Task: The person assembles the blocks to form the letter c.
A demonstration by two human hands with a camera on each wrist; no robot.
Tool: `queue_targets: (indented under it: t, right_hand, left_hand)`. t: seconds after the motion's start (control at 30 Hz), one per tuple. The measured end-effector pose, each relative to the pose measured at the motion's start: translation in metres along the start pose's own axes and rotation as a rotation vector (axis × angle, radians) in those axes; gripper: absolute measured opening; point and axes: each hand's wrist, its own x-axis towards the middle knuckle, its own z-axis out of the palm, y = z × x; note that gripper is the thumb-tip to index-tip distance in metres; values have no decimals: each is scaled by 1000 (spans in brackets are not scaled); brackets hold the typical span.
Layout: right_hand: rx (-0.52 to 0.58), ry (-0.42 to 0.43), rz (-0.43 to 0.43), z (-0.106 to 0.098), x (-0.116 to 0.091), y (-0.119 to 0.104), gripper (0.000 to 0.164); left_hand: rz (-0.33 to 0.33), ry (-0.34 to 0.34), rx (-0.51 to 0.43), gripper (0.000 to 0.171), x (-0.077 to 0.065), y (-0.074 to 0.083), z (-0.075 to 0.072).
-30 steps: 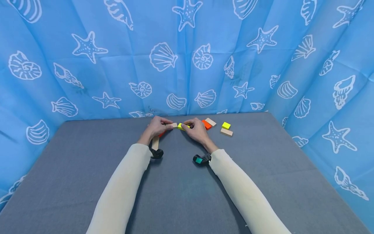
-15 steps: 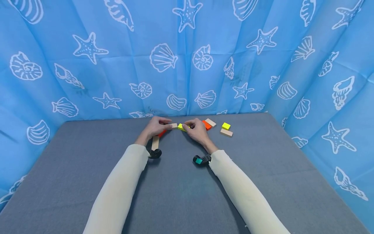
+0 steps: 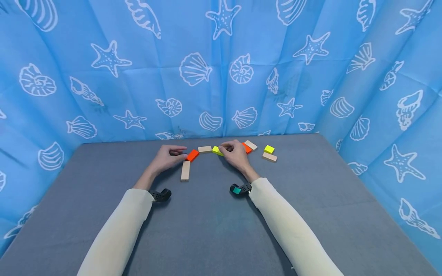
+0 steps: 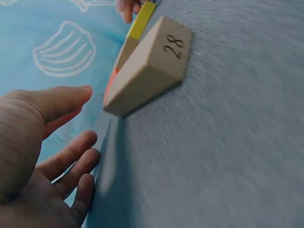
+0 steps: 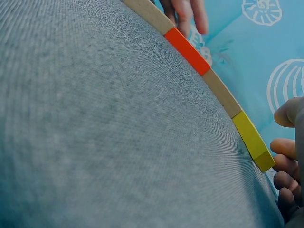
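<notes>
Wooden blocks lie end to end in a curve on the grey cloth. From left they are a plain block (image 3: pixel 185 171), an orange block (image 3: pixel 192 155), another plain block (image 3: pixel 205 149) and a yellow block (image 3: pixel 217 151). My left hand (image 3: pixel 165 158) is beside the orange block, thumb and fingers spread apart. The left wrist view shows nothing between them; "28" marks the nearest plain block (image 4: pixel 147 69). My right hand (image 3: pixel 235 154) is at the yellow block's right end. In the right wrist view its loosely bent fingers (image 5: pixel 285 148) lie beside that yellow block (image 5: pixel 251 137).
Just right of my right hand are an orange block (image 3: pixel 247 148) and a plain block (image 3: pixel 251 145). Farther right lie a small yellow block (image 3: pixel 269 149) and a plain block (image 3: pixel 269 157). A blue shell-print curtain (image 3: pixel 221 96) hangs along the table's back edge.
My left hand has let go of the plain block beside the yellow one and moved left and toward me, uncovering the orange block. My right hand has stayed almost in place.
</notes>
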Motion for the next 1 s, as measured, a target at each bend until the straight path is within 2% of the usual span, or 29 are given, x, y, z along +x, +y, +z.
queue_targets:
  t: [0.13, 0.27, 0.37, 0.47, 0.63, 0.83, 1.0]
  right_hand:
    - [3, -1, 5, 0, 0, 0, 23]
    - [7, 10, 4, -1, 0, -1, 22]
    - [9, 23, 0, -1, 0, -1, 21]
    - [22, 40, -10, -1, 0, -1, 21]
    - [78, 85, -37, 0, -1, 1, 21]
    - [149, 157, -100, -5, -4, 5, 18]
    - [-4, 208, -142, -18, -9, 9, 17]
  left_hand:
    - [8, -19, 37, 44, -13, -5, -5]
    - [17, -72, 75, 45, -26, -5, -6]
    - [41, -114, 99, 43, -33, -5, -5]
    - [73, -125, 113, 42, -38, -7, -4]
    - [80, -112, 108, 42, -42, -9, -3]
    - [56, -120, 111, 43, -41, -11, -4]
    - [38, -129, 110, 44, -39, -11, -3]
